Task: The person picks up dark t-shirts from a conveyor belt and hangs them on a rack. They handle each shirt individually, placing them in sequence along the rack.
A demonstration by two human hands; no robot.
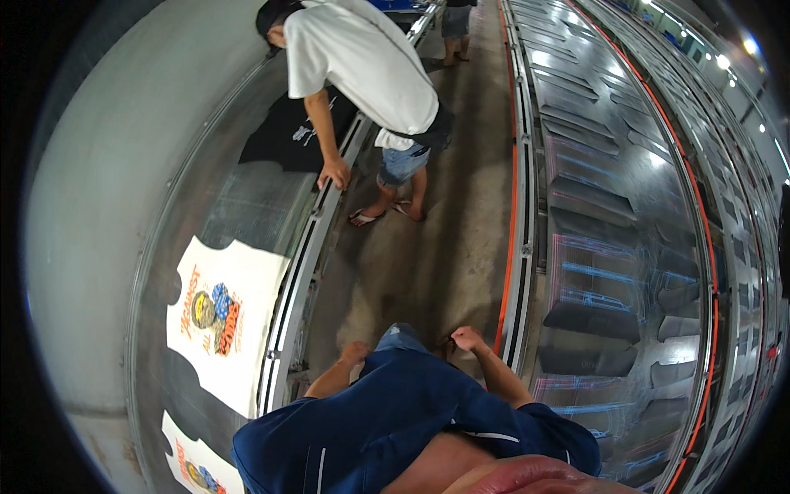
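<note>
My left hand (pixel 355 352) hangs beside my body near the left table's metal rail; its fingers are too blurred and small to read. On the other side, my right hand (pixel 468 339) is curled with nothing visible in it, close to the orange-edged rail. A white printed T-shirt panel (pixel 213 315) lies flat on the long left printing table (pixel 247 210). Part of a second white printed panel (pixel 200 463) shows lower down. Farther along the same table lies a black garment piece (pixel 284 136) with a white print.
A co-worker (pixel 370 68) leans over the left table, one hand on its rail (pixel 308 234). Another person (pixel 457 31) stands farther down the concrete aisle (pixel 426 259). The right-hand table (pixel 592 259) carries many dark pieces and blue and pink line marks.
</note>
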